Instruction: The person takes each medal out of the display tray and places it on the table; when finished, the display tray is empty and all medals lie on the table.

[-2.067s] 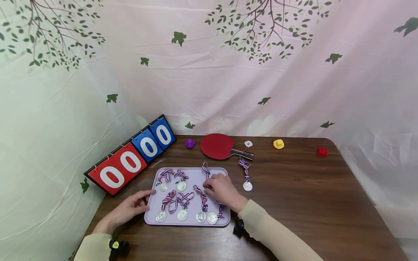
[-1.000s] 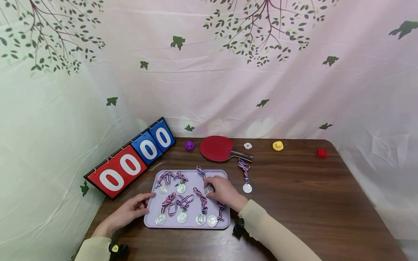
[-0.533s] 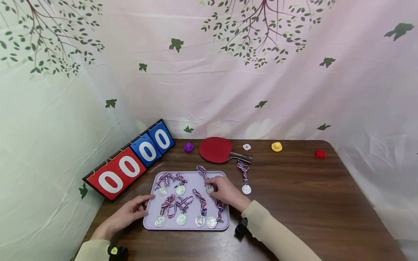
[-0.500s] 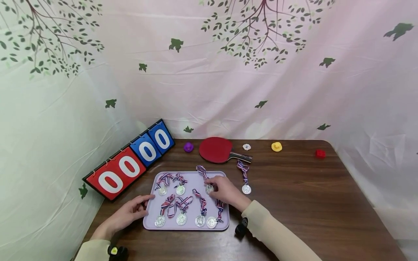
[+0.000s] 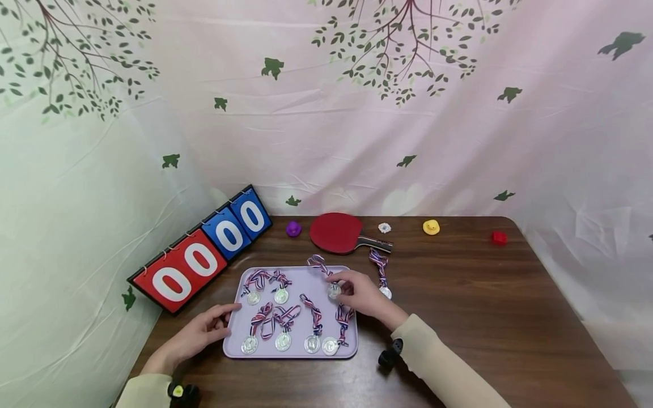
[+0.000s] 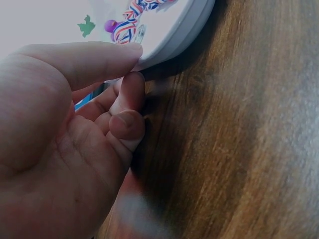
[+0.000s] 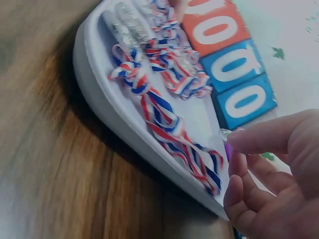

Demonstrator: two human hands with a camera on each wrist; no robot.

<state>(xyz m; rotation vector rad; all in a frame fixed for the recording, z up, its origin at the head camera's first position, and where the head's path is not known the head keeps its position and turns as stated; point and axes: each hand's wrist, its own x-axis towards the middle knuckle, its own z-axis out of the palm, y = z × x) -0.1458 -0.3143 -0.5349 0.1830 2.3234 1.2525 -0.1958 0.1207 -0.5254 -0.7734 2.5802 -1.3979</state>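
Beige-sleeved, the right arm (image 5: pixel 444 360) is reaching over the lilac tray (image 5: pixel 300 279), its right hand (image 5: pixel 363 296) pinching a medal (image 5: pixel 334 291) between thumb and fingers at the far right part. The left hand (image 5: pixel 200 330) is resting loosely bent fingers against the tray's left edge. Round and silvery, the medal is showing its face, its striped red, white and blue ribbon (image 5: pixel 317 261) trailing across the far edge.

Brown wood-look table (image 5: pixel 520 317) here, and right on it: flip scoreboard (image 5: pixel 201 249), purple toy (image 5: pixel 293 229), ping-pong paddle (image 5: pixel 335 233), little white piece (image 5: pixel 385 228), yellow duck (image 5: pixel 431 227), red block (image 5: pixel 499 238), lilac tray (image 5: pixel 301 277), plus one ribboned medal (image 5: pixel 381 270).
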